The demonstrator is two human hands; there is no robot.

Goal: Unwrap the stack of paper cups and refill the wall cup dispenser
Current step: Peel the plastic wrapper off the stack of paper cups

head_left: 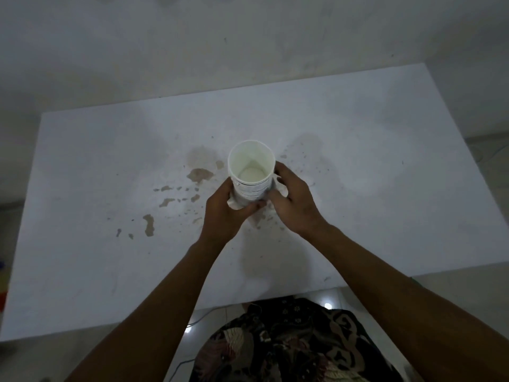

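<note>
A stack of white paper cups (251, 172) stands upright over the middle of the white table (371, 166), its open mouth facing the camera. Several rims show as rings below the top cup. My left hand (223, 213) grips the stack's left and lower side. My right hand (293, 201) wraps its right side. A thin clear or white wrapper (235, 204) is bunched down around the lower part of the stack, between my fingers. The bottom of the stack is hidden by my hands. No wall dispenser is in view.
The table top carries brown stains and chipped patches (199, 175) left of the stack. A pale wall (248, 45) rises behind the table's far edge. Tiled floor and a thin cable (198, 318) show below the near edge, beside my patterned clothing (289, 343).
</note>
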